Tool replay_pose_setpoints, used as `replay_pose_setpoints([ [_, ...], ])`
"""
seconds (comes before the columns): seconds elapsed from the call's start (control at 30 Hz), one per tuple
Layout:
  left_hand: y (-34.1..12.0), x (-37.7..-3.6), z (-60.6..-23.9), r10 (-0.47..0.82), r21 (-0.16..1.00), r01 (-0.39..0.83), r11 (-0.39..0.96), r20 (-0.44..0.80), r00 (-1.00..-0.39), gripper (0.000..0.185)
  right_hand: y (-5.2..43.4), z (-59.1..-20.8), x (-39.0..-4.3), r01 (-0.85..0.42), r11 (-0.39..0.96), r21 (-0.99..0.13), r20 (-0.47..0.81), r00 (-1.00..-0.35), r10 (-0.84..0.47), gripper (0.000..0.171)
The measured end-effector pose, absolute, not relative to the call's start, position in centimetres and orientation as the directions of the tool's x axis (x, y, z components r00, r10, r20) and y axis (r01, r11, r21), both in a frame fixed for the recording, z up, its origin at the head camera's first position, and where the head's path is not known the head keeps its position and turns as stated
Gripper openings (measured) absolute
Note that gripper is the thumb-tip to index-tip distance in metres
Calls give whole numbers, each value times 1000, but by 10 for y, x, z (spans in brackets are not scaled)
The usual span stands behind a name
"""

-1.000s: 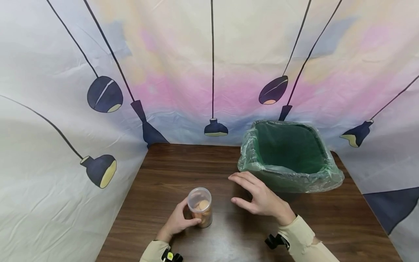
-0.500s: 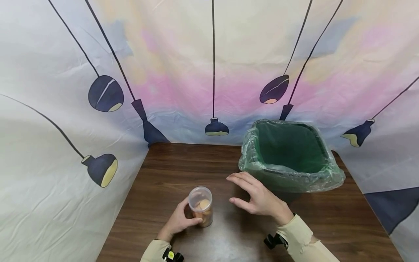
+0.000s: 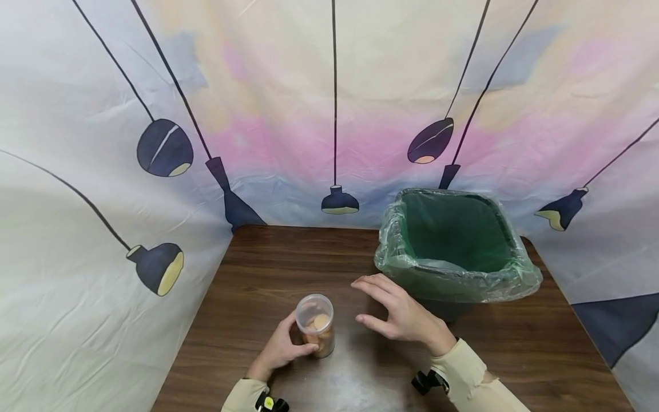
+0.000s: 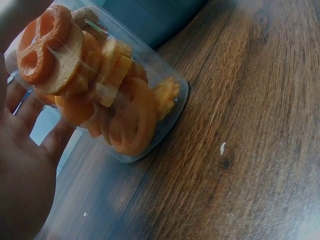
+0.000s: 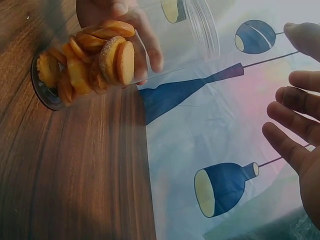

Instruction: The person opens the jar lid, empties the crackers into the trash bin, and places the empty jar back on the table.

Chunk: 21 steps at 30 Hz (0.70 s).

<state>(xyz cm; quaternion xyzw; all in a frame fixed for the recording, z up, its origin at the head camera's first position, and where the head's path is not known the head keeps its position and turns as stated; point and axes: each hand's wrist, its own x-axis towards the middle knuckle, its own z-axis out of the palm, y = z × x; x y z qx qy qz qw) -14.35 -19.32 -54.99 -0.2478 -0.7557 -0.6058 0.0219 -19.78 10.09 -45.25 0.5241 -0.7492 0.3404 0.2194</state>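
Left hand (image 3: 280,348) wrapped around clear plastic jar of orange biscuits (image 3: 315,325), upright on dark wooden counter (image 3: 268,269). Right hand (image 3: 399,312) hovering just beside, fingers spread, grasping nothing. Green-lined square bin (image 3: 455,246) near.

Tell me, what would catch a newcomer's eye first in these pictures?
Probably the clear jar of orange, ring-shaped snacks, standing on the near part of the brown wooden table, gripped by the left hand. Next, the green-lined bin on the table's far right, with the right hand spread open between jar and bin. Behind hangs a pastel backdrop printed with dark hanging lamps.
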Motion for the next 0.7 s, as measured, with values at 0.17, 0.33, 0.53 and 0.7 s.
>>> replay_pose_setpoints([
  [0.17,-194,-145,-559,343,907,393,152,324,-881,74,100,-454,-198,-934,216,-286,688,-357,-632,51],
  [0.33,-197,-151,-578,336,905,395,158,327,-883,77,99,-457,-198,-927,233,-295,678,-375,-632,51],
  [0.53,-198,-152,-584,343,915,378,143,312,-886,76,94,-460,-198,-920,245,-307,670,-392,-630,53],
  [0.7,-195,-151,-577,335,908,393,146,328,-883,76,92,-462,-197,-922,244,-301,675,-387,-628,55],
])
